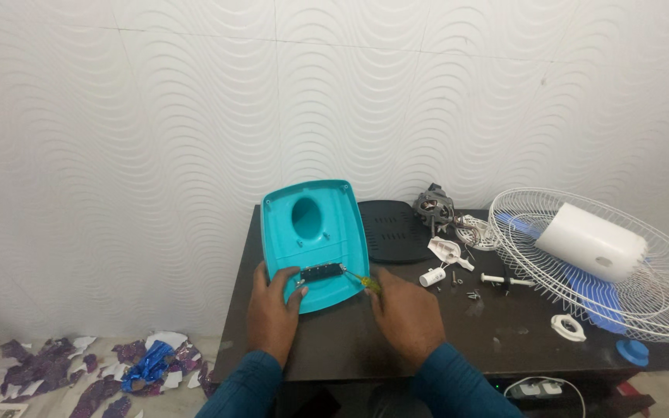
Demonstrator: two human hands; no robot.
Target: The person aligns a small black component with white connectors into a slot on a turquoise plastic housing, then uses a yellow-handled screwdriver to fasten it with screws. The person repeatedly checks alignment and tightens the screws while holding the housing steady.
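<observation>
A turquoise plastic fan-base cover [315,241] with an oval hole lies on the dark table [350,340], tilted up toward me. A small black switch strip [321,272] sits across its lower part. My left hand [272,310] grips the cover's lower left edge, thumb near the strip. My right hand [404,313] holds a thin screwdriver with a yellow-green handle [367,282], its tip pointing at the strip's right end.
Behind the cover lies a black base plate [392,231] and a fan motor [433,205]. A white wire grille [598,263] holds a white housing and blue blades at right. Small white parts and screws [466,282] are scattered mid-table. Torn foil scraps [118,368] litter the floor at left.
</observation>
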